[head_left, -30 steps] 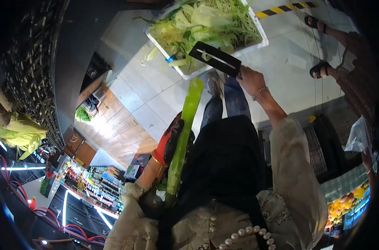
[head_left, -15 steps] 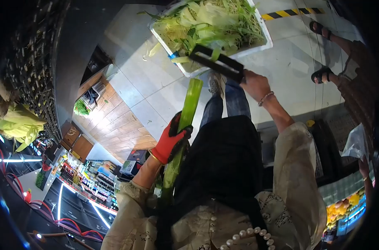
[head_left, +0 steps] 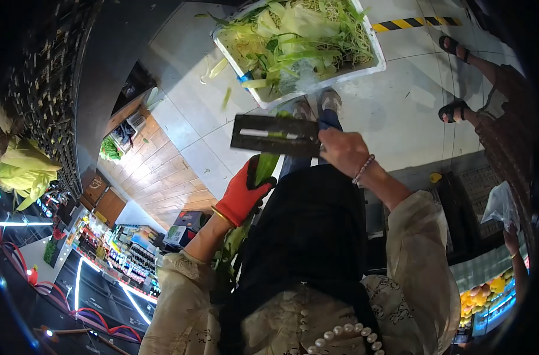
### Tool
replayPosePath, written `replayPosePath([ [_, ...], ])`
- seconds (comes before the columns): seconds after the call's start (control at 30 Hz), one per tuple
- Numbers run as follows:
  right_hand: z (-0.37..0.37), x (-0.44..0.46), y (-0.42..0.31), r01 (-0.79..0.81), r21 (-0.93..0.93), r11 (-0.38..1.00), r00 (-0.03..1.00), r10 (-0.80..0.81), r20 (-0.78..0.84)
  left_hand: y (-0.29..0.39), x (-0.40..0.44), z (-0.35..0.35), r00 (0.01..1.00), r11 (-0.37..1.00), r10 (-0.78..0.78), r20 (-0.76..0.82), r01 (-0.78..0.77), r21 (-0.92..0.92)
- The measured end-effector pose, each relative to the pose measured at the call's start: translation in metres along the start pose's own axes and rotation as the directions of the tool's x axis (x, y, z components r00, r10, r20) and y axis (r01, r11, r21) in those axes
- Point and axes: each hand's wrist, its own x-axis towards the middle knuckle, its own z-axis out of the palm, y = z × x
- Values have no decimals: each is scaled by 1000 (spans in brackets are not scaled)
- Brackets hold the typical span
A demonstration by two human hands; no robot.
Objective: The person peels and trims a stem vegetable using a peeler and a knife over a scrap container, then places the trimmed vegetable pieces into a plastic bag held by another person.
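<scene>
My left hand (head_left: 244, 192), in a red glove with dark palm and fingers, is wrapped round a long green stalk (head_left: 267, 168). The stalk's lower part runs down beside my black apron. My bare right hand (head_left: 345, 152) grips the end of a dark flat peeler (head_left: 275, 135) with a long slot. The peeler lies across the upper part of the stalk and hides some of it. Beyond it on the floor stands a white box (head_left: 378, 64) full of green peelings (head_left: 308, 47). A green strip (head_left: 227, 98) is left of the peeler, above the floor.
Yellow-black tape (head_left: 416, 22) marks the floor at the upper right. Another person's sandaled feet (head_left: 454, 111) are at the right, and a hand there holds a clear plastic bag (head_left: 502, 204). Black crates (head_left: 473, 201) stand at the right. Pale green leaves (head_left: 26, 171) lie at the far left.
The peeler has moved left and down from beside the box onto the stalk, with my right hand on it. A green strip has appeared left of it. My left hand still holds the stalk.
</scene>
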Motion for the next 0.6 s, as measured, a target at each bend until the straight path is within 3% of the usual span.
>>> replayPosePath([
  [0.03, 0, 1, -5, 37, 7, 999, 999, -37, 33, -1, 0, 0, 998, 993, 64, -27, -61, 103],
  [0.1, 21, 8, 34, -213, -277, 937, 960, 253, 119, -11, -3, -2, 981, 947, 181, -71, -155, 280],
  [0.13, 26, 11, 68, -255, -380, 889, 954, 295, 48, -16, -5, -3, 967, 916, 238, -93, -192, 352],
  [0.17, 16, 13, 90, -321, -279, 905, 944, 328, -23, -21, -7, -3, 949, 878, 294, -114, -221, 424],
  [0.23, -6, 14, 60, -394, -230, 890, 911, 412, 33, -24, -5, -4, 883, 773, 437, -170, -272, 573],
  [0.3, -21, 2, 8, -241, -15, 970, 969, 242, 55, -23, 2, -3, 901, 791, 414, -130, -285, 542],
  [0.37, -7, -11, -22, -10, 78, 997, 1000, 12, -19, -21, 10, -3, 922, 843, 370, -118, -280, 459],
  [0.47, 22, -15, -4, -78, 183, 980, 989, 99, -107, -23, 9, -5, 968, 947, 219, -119, -182, 266],
  [0.5, 14, 3, 4, -304, -82, 949, 940, 313, 137, -20, 6, -5, 983, 965, 158, -98, -132, 227],
  [0.53, 29, 10, 29, -372, -197, 907, 906, 401, 136, -22, 5, -5, 983, 964, 156, -99, -129, 233],
  [0.57, 31, 8, 57, -356, -169, 919, 933, 359, -9, -23, 3, -4, 983, 963, 154, -101, -126, 239],
  [0.6, 24, 9, 66, -414, -183, 891, 907, 422, 1, -27, 4, -3, 970, 938, 214, -117, -171, 300],
])
